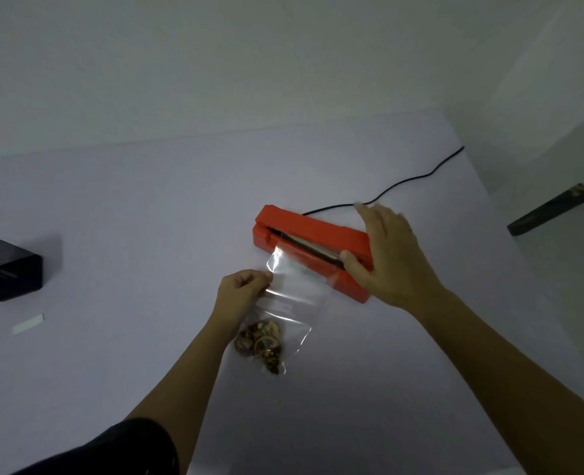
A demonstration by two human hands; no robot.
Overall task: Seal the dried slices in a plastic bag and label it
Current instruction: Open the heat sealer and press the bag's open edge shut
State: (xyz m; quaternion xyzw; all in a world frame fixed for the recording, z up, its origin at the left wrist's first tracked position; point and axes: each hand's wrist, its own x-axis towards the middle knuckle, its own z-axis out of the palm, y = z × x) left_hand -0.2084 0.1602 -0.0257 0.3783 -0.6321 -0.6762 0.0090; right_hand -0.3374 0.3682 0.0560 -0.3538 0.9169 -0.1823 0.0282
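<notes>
Red and long, the sealer lay on the pale surface, with a black cord running away from its far side toward the back. A clear plastic bag lay between the sealer and the person, and its open top end was tucked into the slot of the sealer. The dried slices, brown and round, sat bunched at the near bottom end of the bag. The left hand pinched the left edge of the bag near the top, its grip closed tight on the thin plastic. The right hand rested on the right end of the sealer with its fingers spread wide across the lid and its thumb at the front edge by the slot; its grip was open and flat, pressing more than holding. Far off to the left stood a black mesh holder. A small white strip lay flat on the surface just in front of it.
</notes>
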